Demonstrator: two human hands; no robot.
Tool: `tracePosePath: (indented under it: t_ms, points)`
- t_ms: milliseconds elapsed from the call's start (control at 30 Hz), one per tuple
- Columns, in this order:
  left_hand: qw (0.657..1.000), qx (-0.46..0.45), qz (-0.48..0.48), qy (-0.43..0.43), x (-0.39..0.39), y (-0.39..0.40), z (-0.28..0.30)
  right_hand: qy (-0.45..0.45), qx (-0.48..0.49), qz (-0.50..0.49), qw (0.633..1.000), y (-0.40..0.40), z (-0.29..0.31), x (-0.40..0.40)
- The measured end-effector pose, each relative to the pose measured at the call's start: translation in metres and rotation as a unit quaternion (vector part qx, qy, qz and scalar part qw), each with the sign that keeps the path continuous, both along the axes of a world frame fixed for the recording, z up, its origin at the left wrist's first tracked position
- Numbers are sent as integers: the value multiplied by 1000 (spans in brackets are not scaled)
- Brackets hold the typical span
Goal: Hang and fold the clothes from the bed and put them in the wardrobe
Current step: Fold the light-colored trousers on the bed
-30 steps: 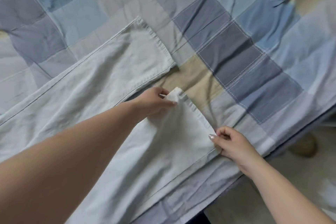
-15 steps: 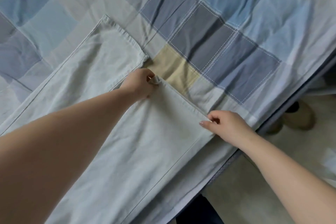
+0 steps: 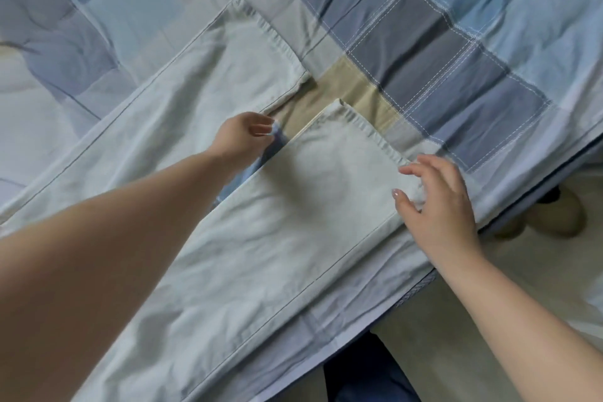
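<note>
Two trouser legs (image 3: pixel 228 147) running lower-left to upper-right, hems upper-right, both hands loose, left (image 3: pixel 243 134), right (image 3: pixel 437 202).

Soft, even daylight falls over my pale grey cotton trousers (image 3: pixel 277 206) and the blue-and-beige patchwork quilt (image 3: pixel 456 59), with no glare. My left forearm (image 3: pixel 114 254) casts only a faint shadow. Everything looks slightly soft and smeared, and straight seams bow toward the frame edges.

One pair of pale trousers (image 3: pixel 248 212) lying on one patchwork quilt (image 3: pixel 456 52); two hands showing; two slippers (image 3: pixel 551 215) sitting at right.
</note>
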State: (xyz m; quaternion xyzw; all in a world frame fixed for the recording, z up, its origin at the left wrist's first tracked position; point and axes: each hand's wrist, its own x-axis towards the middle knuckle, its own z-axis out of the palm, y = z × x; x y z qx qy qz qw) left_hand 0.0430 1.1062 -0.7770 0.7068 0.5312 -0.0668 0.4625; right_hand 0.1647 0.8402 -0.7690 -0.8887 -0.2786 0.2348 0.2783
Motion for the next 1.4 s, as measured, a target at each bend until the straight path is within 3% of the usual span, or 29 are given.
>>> tracePosePath:
  t_ms: [233,367,533,633,767,900,1067,1333,1400]
  points:
    - [990,-44,131,6,-189,16,31,160,16,94,982,32,17,-146]
    - [963,-63,263,0,-310,16,63,216,-8,161,963,43,26,-234]
    - [932,-66,356,-11,-447,-21,104,252,-45,272,928,56,58,-347]
    - [900,-84,427,-36,-516,-54,119,282,-78,288,912,63,74,-410]
    - [832,-119,539,-64,-584,-114,128,393,-156,220,879,57,80,-487]
    - [777,-175,603,-33,-627,-181,126,572,-246,31,782,40,83,-553]
    - [707,-204,676,-21,-654,-215,106,647,-263,-79,711,35,82,-610]
    - [630,109,768,28,-689,-186,105,667,-217,-213,680,40,79,-656]
    - [666,142,729,78,-716,-178,108,667,-199,-221,683,40,82,-664]
